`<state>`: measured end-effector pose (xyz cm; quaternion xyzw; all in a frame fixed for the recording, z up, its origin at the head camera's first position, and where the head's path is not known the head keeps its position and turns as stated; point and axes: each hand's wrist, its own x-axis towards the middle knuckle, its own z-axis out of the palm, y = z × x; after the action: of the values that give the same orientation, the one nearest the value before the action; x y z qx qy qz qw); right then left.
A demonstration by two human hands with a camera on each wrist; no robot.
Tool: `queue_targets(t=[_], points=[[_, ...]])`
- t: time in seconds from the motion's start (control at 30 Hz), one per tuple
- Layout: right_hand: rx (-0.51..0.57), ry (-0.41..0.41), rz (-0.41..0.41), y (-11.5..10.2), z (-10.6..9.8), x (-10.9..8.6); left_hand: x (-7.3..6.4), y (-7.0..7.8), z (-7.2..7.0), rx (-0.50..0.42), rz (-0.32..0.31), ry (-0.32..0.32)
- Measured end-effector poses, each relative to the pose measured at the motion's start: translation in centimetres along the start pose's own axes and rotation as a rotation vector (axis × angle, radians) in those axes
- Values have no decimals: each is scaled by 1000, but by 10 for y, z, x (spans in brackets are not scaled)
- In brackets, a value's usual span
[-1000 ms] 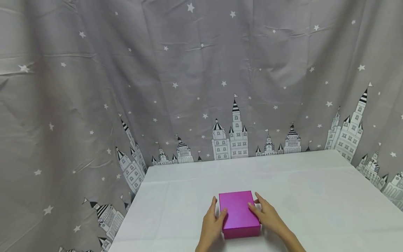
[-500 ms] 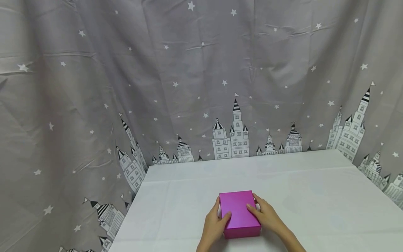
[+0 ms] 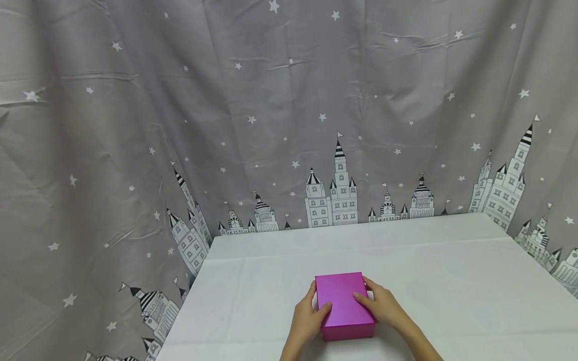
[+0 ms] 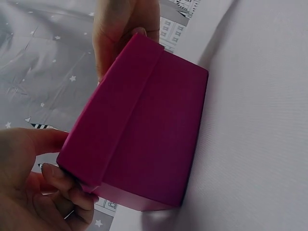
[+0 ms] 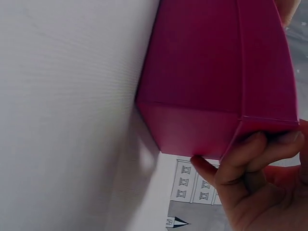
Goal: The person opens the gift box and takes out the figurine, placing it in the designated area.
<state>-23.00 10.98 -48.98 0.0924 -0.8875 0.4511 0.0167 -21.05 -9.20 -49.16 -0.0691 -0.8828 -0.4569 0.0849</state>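
A magenta lidded box (image 3: 343, 301) sits on the white cloth near the table's front. Its lid (image 4: 110, 110) is seated on the base, and a seam between them runs along the side in both wrist views. My left hand (image 3: 307, 321) grips the lid from the left, thumb on top and fingers curled against its side. From the right, my right hand (image 3: 384, 306) holds the lid the same way. In the right wrist view, its fingertips (image 5: 252, 142) press the lid's side, while one lower finger reaches the base. The inside of the box is hidden.
A white cloth (image 3: 271, 271) covers the table. Behind and to the left hangs a grey curtain (image 3: 271, 100) printed with white stars and castles, meeting the table's far edge.
My left hand has moved right against the box, its thumb farther over the top. The right fingers have closed in on the other side. The box stays nearly in place.
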Motion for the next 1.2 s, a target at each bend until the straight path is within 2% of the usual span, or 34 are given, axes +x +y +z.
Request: queue_targets(t=[0.27,0.63,0.97,1.2], points=[[18,-22,52,-7,-6,1,1,0,0,-16,-20,-4],[28,-23,86,-10,-6,2,0,-1,1,-17,-9,11],[25,-22,61,-11,-5,1,1,1,2,-6,-9,23],[24,-22,40,-12,-5,1,1,3,0,7,-24,-5]])
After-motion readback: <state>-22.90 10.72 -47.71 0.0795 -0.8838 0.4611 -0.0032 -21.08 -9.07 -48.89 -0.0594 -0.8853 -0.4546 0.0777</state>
